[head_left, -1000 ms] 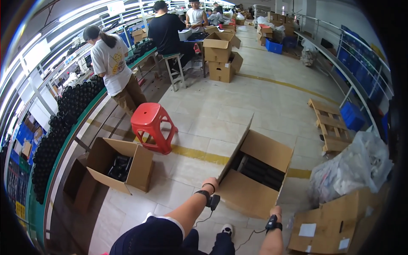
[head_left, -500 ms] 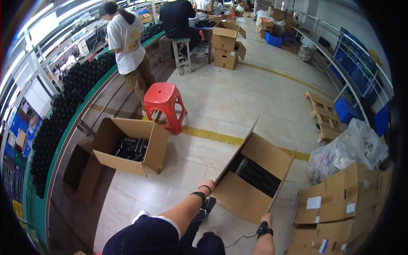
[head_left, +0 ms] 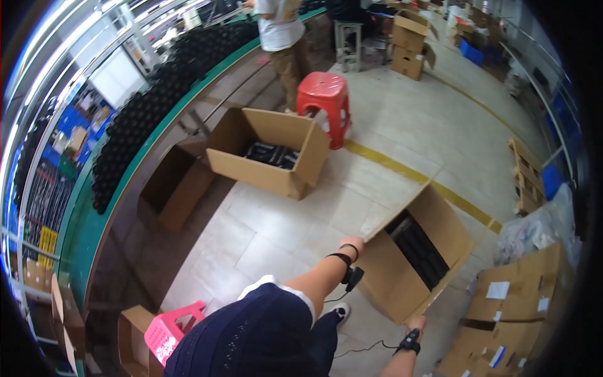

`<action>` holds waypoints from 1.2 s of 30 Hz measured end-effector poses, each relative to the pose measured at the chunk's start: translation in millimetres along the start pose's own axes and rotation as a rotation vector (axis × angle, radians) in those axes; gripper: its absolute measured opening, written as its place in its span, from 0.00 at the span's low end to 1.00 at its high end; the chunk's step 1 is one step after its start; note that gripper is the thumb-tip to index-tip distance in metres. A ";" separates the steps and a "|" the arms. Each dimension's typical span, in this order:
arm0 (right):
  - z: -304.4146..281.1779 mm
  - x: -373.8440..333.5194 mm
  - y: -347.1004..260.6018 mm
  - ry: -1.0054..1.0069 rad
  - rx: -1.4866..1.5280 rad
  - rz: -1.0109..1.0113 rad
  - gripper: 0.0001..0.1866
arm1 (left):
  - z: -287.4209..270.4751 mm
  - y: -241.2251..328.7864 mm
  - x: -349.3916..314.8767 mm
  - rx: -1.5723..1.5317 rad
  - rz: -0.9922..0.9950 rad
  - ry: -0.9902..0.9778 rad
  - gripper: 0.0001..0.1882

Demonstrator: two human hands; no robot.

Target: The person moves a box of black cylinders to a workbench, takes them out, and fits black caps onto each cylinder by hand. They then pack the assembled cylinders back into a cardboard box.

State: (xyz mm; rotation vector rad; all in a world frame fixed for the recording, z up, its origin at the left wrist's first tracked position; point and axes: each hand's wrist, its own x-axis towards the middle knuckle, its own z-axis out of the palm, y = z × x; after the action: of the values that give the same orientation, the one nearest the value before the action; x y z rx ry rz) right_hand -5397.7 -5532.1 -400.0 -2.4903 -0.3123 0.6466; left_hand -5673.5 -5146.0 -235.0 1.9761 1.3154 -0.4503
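Note:
An open cardboard box (head_left: 389, 276), its flaps raised, is in front of me at the right. Dark cylindrical-looking items (head_left: 419, 251) lie in rows inside it. My left hand (head_left: 353, 245) is closed on the edge of its left flap. Down at the near right corner, my right hand (head_left: 417, 323) grips the flap edge, though its fingers show only in part. Both wrists wear dark bands with a small black device, and a thin cable runs between them.
Another open carton (head_left: 257, 173) with black items stands ahead left, beside a red stool (head_left: 323, 88) and a standing person (head_left: 281, 31). A green-topped bench (head_left: 81, 251) piled with black round parts curves along the left. Stacked cartons (head_left: 521, 283) are close at right; a pink stool (head_left: 169, 330) is behind left.
My view has turned left, so the scene has shifted right and the pink stool has come into sight. The box seems drawn slightly nearer from the yellow floor line, both hands still on it.

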 end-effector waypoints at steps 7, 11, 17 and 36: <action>46.2 -109.6 -29.6 -0.137 -0.317 0.103 0.08 | 7.5 -113.5 -63.0 -0.090 -0.003 -0.001 0.13; 48.9 -170.4 9.4 -0.055 -0.075 0.124 0.14 | 24.1 -175.9 -111.3 -0.139 0.051 -0.004 0.11; 51.3 -317.8 -19.5 -0.253 -0.218 0.159 0.10 | 57.9 -271.2 -186.9 -0.100 -0.061 0.002 0.12; -14.3 -409.3 217.8 0.527 -0.649 0.302 0.29 | 48.4 -352.5 -210.6 0.135 -0.521 0.208 0.26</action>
State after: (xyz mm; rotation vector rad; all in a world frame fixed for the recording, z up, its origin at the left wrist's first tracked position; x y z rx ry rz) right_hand -5723.2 -5859.5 -355.0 -3.2413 0.0784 -0.0508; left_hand -6075.7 -5237.7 -264.9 1.8073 1.9905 -0.5997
